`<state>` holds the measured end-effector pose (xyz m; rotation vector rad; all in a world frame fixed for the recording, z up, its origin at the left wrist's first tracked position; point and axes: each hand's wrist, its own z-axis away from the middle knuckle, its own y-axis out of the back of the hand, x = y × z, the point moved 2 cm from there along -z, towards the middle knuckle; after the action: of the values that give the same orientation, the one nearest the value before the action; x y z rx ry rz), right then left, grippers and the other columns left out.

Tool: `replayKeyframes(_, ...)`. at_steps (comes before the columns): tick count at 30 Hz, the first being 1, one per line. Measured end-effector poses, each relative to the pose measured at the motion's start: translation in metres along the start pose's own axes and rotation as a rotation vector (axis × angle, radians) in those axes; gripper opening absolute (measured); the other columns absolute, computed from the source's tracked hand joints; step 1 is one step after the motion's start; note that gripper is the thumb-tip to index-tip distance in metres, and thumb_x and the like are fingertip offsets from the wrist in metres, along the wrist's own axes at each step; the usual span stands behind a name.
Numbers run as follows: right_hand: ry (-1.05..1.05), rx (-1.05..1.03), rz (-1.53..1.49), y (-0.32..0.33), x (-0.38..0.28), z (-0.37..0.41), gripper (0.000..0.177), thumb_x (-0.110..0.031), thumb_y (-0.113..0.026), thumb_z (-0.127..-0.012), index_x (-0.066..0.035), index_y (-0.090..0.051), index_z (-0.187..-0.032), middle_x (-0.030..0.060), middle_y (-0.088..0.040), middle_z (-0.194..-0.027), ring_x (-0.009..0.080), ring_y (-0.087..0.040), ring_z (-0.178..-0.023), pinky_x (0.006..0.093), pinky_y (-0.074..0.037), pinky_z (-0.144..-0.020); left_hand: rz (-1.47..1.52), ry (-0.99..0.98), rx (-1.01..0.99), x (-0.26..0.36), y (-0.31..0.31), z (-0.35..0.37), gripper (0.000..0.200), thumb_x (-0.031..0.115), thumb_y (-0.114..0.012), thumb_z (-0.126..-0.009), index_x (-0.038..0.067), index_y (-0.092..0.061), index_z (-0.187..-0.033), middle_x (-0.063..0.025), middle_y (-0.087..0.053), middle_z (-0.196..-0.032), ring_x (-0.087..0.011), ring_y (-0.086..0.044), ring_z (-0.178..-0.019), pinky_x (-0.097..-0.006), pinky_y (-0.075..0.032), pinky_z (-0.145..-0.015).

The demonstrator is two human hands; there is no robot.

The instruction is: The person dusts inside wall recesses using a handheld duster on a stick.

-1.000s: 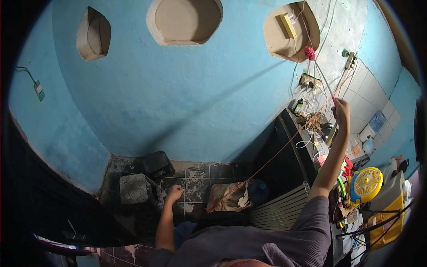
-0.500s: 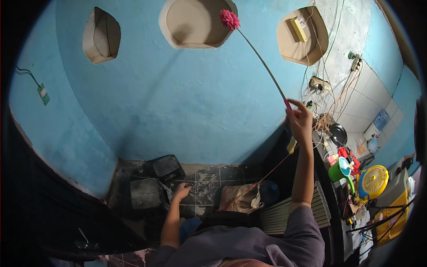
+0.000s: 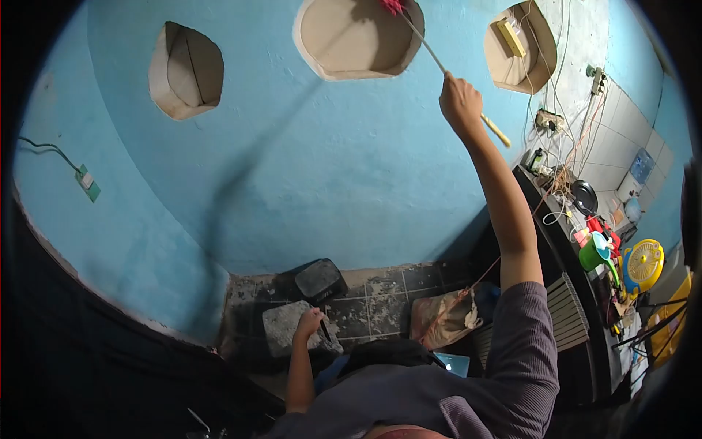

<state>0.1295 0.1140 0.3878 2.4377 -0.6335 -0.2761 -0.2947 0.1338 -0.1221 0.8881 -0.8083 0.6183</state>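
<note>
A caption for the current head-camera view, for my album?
Right hand holding a red-tipped duster up at a blue wall's middle niche.

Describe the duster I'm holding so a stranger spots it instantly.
Find the blue wall, then its middle recess. The raised right hand grips the duster, a thin rod slanting up toward that recess. Its shaggy red head sets it apart from the cables at right.

Far off, three beige recessed niches (image 3: 183, 77) (image 3: 358, 44) (image 3: 504, 73) are counted; nearer, two dark-grey squarish blocks (image 3: 322, 282) (image 3: 285, 333). Two bare hands (image 3: 461, 102) (image 3: 310, 320) and one red-tufted stick (image 3: 430, 51) are seen; at right, one yellow round fan (image 3: 643, 267) and one green plastic dipper (image 3: 595, 252).
</note>
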Motion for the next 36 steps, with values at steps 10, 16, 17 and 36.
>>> replayKeyframes(10,0.082,-0.184,-0.354,0.015,-0.044,-0.018,0.017,-0.015,-0.057,-0.073,-0.002,-0.065,-0.08,0.0184,-0.058,-0.061,0.0283,-0.057,-0.056,0.0368,-0.044,-0.056,-0.077,-0.029,0.009,-0.061,0.061,-0.021,0.039,0.022,-0.057,-0.074,0.0,-0.054,-0.107,-0.0163,-0.057,-0.105,-0.0263,-0.053,-0.1,-0.0336,-0.04,-0.084)
replayKeyframes(16,-0.07,-0.4,-0.261,-0.005,-0.069,-0.039,0.023,-0.016,-0.056,-0.075,0.006,-0.062,-0.069,0.0078,-0.043,-0.046,0.0139,-0.039,-0.038,0.0304,-0.033,-0.034,-0.012,-0.022,0.003,-0.053,0.06,-0.026,0.036,0.022,-0.056,-0.078,0.0,-0.054,-0.107,-0.0169,-0.056,-0.106,-0.026,-0.052,-0.102,-0.0334,-0.039,-0.085)
replayKeyframes(17,-0.038,-0.452,-0.252,0.008,-0.068,-0.042,0.02,-0.015,-0.055,-0.073,0.004,-0.06,-0.071,0.0134,-0.053,-0.054,0.0222,-0.052,-0.045,0.0344,-0.041,-0.041,-0.016,-0.023,0.001,-0.061,0.062,-0.029,0.036,0.022,-0.056,-0.078,0.0,-0.054,-0.107,-0.0169,-0.056,-0.106,-0.026,-0.052,-0.102,-0.0334,-0.039,-0.085)
replayKeyframes(36,0.015,-0.122,0.136,0.067,-0.069,-0.004,0.017,-0.006,-0.043,-0.074,0.002,-0.058,-0.076,0.0215,-0.06,-0.081,0.0364,-0.06,-0.077,0.0439,-0.048,-0.065,0.008,0.028,-0.051,-0.063,0.065,-0.026,0.036,0.022,-0.056,-0.079,0.003,-0.053,-0.11,-0.0163,-0.054,-0.11,-0.0261,-0.05,-0.103,-0.0327,-0.039,-0.085)
